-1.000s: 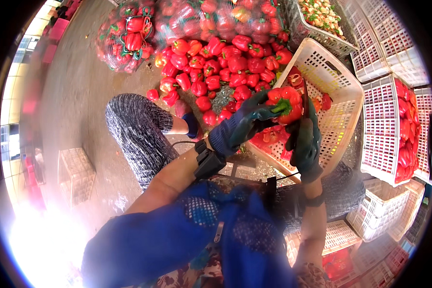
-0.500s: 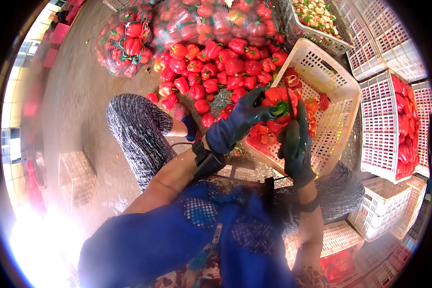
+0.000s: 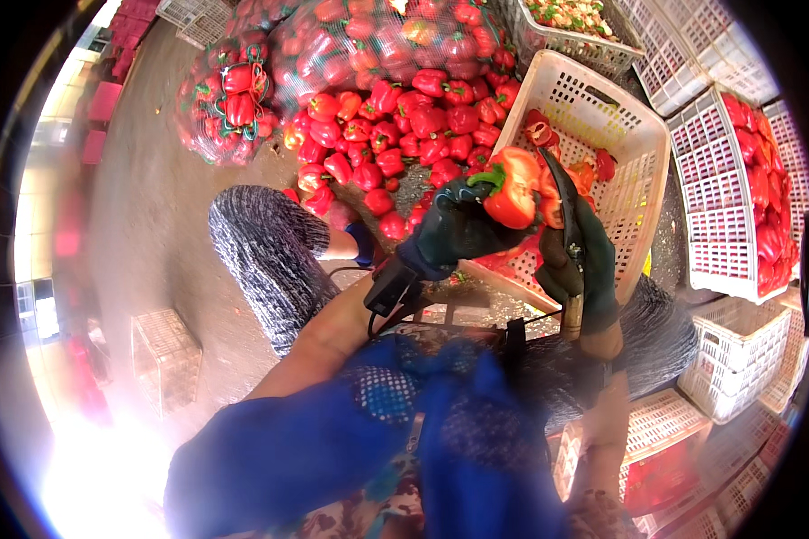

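Observation:
My left hand (image 3: 459,228), in a dark glove, is closed around a cut red bell pepper (image 3: 515,187). Its pale inside faces up, and the green stem shows on the left side. In my gloved right hand (image 3: 595,260) is a knife (image 3: 564,187), its dark blade upright along the pepper's right side and its handle end showing below the palm. Another cut part of pepper lies by the blade; whether it is still joined is hard to see. Both hands are over the near left side of a pale plastic crate (image 3: 640,162), where red pepper pieces (image 3: 538,131) lie.
Whole red peppers (image 3: 388,135) are heaped on the floor beyond my hands, before full mesh sacks (image 3: 368,54). A crate of pale and green scraps (image 3: 573,20) stands at the back. To the right is a crate filled with peppers (image 3: 692,193), near stacked crates (image 3: 733,355).
The pepper has gone from looking whole to cut open, its inside now turned up. My left hand has rolled with it, and the knife has tilted to the left at its tip.

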`<state>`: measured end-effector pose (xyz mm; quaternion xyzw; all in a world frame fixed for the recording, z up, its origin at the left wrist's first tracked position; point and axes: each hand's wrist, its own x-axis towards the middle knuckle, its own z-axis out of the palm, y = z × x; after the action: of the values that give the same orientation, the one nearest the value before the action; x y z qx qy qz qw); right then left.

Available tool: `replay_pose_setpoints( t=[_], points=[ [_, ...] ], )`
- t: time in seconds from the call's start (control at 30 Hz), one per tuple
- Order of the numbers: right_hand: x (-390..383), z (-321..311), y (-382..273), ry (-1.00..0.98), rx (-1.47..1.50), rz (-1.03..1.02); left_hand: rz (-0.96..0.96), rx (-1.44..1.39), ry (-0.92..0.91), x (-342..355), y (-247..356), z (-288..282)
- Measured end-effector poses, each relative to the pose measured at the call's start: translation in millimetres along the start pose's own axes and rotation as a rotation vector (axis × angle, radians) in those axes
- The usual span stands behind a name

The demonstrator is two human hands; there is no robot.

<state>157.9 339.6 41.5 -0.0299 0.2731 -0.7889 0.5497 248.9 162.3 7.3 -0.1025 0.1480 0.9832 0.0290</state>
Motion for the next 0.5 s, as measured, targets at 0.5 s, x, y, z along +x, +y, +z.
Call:
replay_pose_setpoints(
  t=[0.5],
  points=[
    [5,9,1,0.366,-0.064,-0.023,0.627,1.432,-0.223,17,6,18]
  ],
)
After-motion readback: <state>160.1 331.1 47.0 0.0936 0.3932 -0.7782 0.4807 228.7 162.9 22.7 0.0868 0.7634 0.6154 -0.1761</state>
